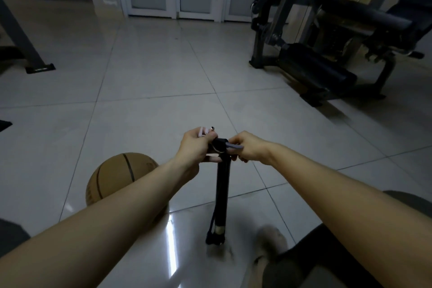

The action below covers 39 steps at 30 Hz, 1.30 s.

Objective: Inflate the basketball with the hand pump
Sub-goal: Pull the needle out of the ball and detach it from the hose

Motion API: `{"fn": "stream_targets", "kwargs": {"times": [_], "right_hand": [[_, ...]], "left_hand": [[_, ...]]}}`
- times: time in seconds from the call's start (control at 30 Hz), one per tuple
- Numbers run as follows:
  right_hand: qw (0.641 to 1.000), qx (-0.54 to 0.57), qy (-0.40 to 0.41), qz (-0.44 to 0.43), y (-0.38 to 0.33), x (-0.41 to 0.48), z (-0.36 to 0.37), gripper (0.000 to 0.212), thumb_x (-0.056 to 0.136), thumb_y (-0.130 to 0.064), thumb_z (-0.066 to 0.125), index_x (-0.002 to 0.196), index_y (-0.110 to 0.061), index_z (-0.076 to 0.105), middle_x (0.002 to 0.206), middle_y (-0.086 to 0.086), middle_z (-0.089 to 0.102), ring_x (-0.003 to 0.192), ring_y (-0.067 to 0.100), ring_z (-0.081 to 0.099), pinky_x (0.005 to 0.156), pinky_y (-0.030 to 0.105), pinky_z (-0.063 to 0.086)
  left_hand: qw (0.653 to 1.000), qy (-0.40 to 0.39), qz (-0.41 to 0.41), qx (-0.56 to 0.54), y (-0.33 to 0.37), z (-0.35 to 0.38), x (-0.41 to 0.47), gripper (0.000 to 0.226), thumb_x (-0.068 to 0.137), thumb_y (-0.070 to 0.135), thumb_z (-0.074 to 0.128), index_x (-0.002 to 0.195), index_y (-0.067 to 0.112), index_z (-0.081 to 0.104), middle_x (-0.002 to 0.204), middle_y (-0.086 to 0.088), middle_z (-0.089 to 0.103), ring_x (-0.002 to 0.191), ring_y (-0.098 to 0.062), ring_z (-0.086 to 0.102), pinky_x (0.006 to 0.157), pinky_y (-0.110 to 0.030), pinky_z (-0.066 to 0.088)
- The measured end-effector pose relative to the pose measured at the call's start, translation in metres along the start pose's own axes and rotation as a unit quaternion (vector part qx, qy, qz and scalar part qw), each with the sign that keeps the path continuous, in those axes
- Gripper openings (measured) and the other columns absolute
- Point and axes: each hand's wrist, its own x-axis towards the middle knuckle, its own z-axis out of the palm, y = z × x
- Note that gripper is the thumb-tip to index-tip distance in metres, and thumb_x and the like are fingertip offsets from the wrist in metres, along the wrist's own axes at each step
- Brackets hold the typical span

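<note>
Your hand pump [222, 189] stands upright on the floor [163, 77], both hands curled round its top: left hand [195, 145] on left side, right hand [249, 147] on right. Basketball [114, 175] sits just left of pump, partly behind your forearm. Gym machine [327, 42] well beyond pump, to the right.

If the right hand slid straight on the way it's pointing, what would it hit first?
Probably the pump's black top, which sits right in front of the right hand; it grips the grey handle there. Just beyond is the left hand. Depth is hard to judge.
</note>
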Motion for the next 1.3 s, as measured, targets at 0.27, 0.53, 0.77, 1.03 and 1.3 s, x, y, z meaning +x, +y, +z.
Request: {"fn": "stream_targets", "kwargs": {"times": [0.27,0.53,0.77,1.03,1.3], "right_hand": [[0.990,0.089,-0.108,0.001,0.006,0.010,-0.018,0.026,0.104,-0.012,0.045,0.104,-0.016,0.071,0.082,0.006,0.058,0.069,0.015,0.049,0.064,0.025,0.040],[0.992,0.026,-0.117,-0.037,-0.019,0.039,-0.012,0.014,0.092,-0.008,0.054,0.083,-0.014,0.063,0.074,0.004,0.049,0.062,0.015,0.039,0.056,0.023,0.031],[0.991,-0.015,-0.074,-0.108,-0.010,0.047,-0.005,0.037,0.077,-0.048,0.078,0.098,-0.018,0.074,0.082,-0.002,0.068,0.076,0.015,0.062,0.074,0.032,0.047],[0.991,-0.087,-0.009,-0.099,-0.003,0.037,-0.007,0.044,0.080,-0.058,0.069,0.082,-0.014,0.063,0.066,-0.001,0.051,0.060,0.015,0.047,0.062,0.034,0.037],[0.993,0.030,-0.006,-0.113,-0.014,0.027,-0.020,0.027,0.094,-0.038,0.069,0.099,-0.011,0.068,0.079,0.001,0.057,0.074,0.010,0.054,0.073,0.025,0.042]], "left_hand": [[1.000,0.011,-0.017,-0.010,0.035,-0.017,0.021,0.017,0.099,0.003,0.055,0.084,0.009,0.051,0.083,-0.013,0.070,0.075,-0.028,0.073,0.069,-0.051,0.064],[0.998,0.052,-0.022,0.022,0.036,-0.026,0.028,0.016,0.097,0.001,0.055,0.082,0.006,0.054,0.084,-0.017,0.063,0.075,-0.032,0.069,0.071,-0.053,0.063],[0.996,0.086,-0.025,-0.016,0.034,-0.019,0.031,0.006,0.099,0.003,0.055,0.094,0.000,0.058,0.089,-0.022,0.068,0.076,-0.032,0.072,0.066,-0.048,0.063],[0.986,-0.005,0.071,0.153,0.036,-0.029,0.030,0.010,0.087,-0.005,0.068,0.088,0.002,0.062,0.098,-0.006,0.069,0.095,-0.024,0.073,0.079,-0.033,0.061],[0.957,-0.107,-0.069,0.260,0.000,-0.040,0.026,0.049,0.077,0.053,0.083,0.113,0.022,0.075,0.109,0.008,0.076,0.108,-0.008,0.068,0.098,-0.028,0.048]]}}
